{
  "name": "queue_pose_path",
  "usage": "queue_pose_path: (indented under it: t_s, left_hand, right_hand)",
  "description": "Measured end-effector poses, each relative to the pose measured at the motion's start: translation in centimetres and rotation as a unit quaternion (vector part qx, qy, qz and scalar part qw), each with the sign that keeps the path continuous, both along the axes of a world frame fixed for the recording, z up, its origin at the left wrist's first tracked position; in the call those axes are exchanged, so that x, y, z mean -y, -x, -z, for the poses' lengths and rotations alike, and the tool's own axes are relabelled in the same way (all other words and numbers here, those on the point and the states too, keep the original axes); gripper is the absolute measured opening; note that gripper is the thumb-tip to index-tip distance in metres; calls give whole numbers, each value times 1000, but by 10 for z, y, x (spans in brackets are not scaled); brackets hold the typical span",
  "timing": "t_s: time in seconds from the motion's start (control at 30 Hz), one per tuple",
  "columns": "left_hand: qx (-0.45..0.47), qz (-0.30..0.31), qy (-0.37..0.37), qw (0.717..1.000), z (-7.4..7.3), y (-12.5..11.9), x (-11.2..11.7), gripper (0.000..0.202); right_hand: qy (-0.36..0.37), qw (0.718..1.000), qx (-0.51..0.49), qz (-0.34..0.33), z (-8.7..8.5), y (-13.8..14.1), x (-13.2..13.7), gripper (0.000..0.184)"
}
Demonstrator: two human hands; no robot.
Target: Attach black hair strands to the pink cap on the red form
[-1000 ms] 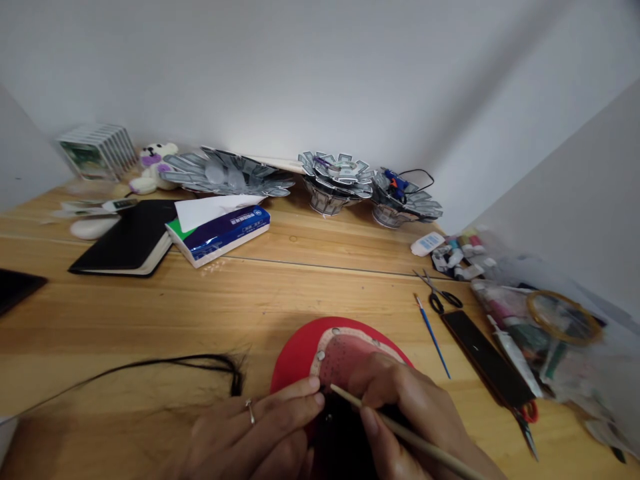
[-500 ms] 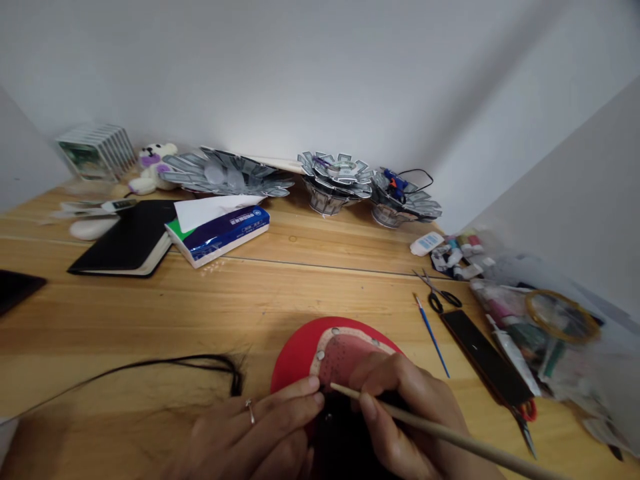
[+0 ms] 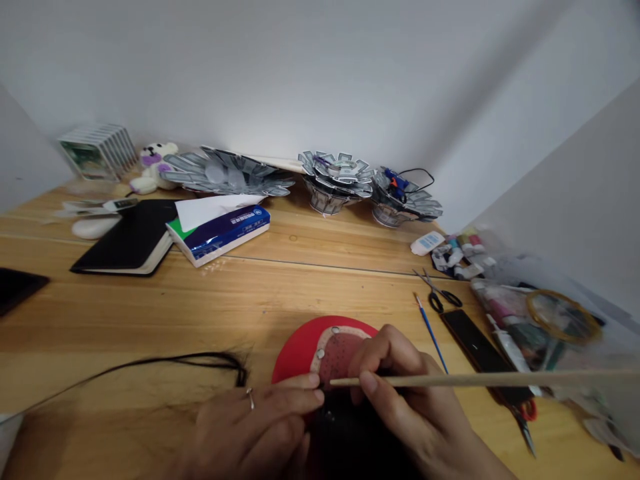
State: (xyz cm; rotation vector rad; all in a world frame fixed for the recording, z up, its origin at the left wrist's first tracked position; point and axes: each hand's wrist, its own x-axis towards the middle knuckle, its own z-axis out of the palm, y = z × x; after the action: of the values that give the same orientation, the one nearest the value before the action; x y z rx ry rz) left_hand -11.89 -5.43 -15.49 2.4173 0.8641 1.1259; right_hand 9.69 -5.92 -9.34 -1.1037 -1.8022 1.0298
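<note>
A red rounded form stands at the near edge of the table. Over it lies a pinkish mesh patch with a pale border and round-headed pins, and a black mass, apparently hair, covers its near side. My left hand, wearing a ring, rests on the form's left side, fingers pressed together at the mesh edge; anything they pinch is too small to name, and the thumb is hidden. My right hand grips a thin pale wooden stick like a pencil, its tip close to the left fingertips.
A bundle of black hair lies to the left. A blue paintbrush, scissors, a dark flat case and plastic bags line the right. Behind are a tissue pack, black notebook and grey paper bowls.
The stick's back end has swung up, so it now lies nearly level, pointing right. My right hand has turned with it and risen slightly. My left hand has hardly moved.
</note>
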Motion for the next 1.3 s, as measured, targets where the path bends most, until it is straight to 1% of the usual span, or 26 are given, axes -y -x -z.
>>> queue_pose_path:
  t_s: [0.07, 0.1, 0.17, 0.2, 0.23, 0.3, 0.4, 0.47, 0.57, 0.7, 0.87, 1.03, 1.13, 1.3]
  left_hand:
    - [44, -14, 14, 999, -2, -8, -1, 30]
    - [60, -35, 43, 997, -5, -11, 0, 26]
    - [68, -89, 145, 983, -12, -15, 2, 24]
    - [62, -96, 202, 973, -15, -15, 3, 25]
    - [61, -94, 248, 962, -19, -15, 4, 27]
    - [45, -70, 320, 944, -24, -14, 4, 30]
    - [14, -24, 382, 924, -25, -15, -1, 32]
    - [0, -14, 408, 913, -23, -17, -4, 33]
    - [-12, -11, 427, 904, -21, -20, -7, 32]
    - [-32, -17, 430, 902, -25, -22, -9, 30]
    - [-75, -10, 437, 896, -27, -22, -13, 28]
    - [-58, 1, 450, 891, -29, -23, -14, 29]
    - [-58, -1, 451, 891, -28, -23, -14, 29]
    - [-96, -2, 444, 891, -24, -24, -14, 31]
  right_hand:
    - [13, 1000, -11, 12, 0, 2, 1, 22]
    - [18, 1000, -16, 20, 1, 3, 1, 24]
    - [27, 999, -21, 31, 2, 4, 2, 27]
    - [29, 999, -21, 36, 2, 5, 2, 28]
    - [28, 999, -20, 39, 3, 5, 2, 28]
    - [24, 999, -15, 38, 3, 5, 2, 28]
    - [10, 999, -15, 34, 4, 5, 1, 25]
    - [-1, 999, -14, 38, 4, 5, 0, 23]
    - [-7, 999, -16, 43, 5, 4, 0, 18]
    - [-5, 999, -28, 37, 6, 3, 2, 11]
    - [11, 999, -39, 28, 7, 3, 3, 11]
    - [17, 998, -48, 27, 8, 3, 3, 14]
    - [21, 998, -49, 20, 8, 3, 2, 15]
    - [29, 999, -41, 17, 8, 2, 1, 16]
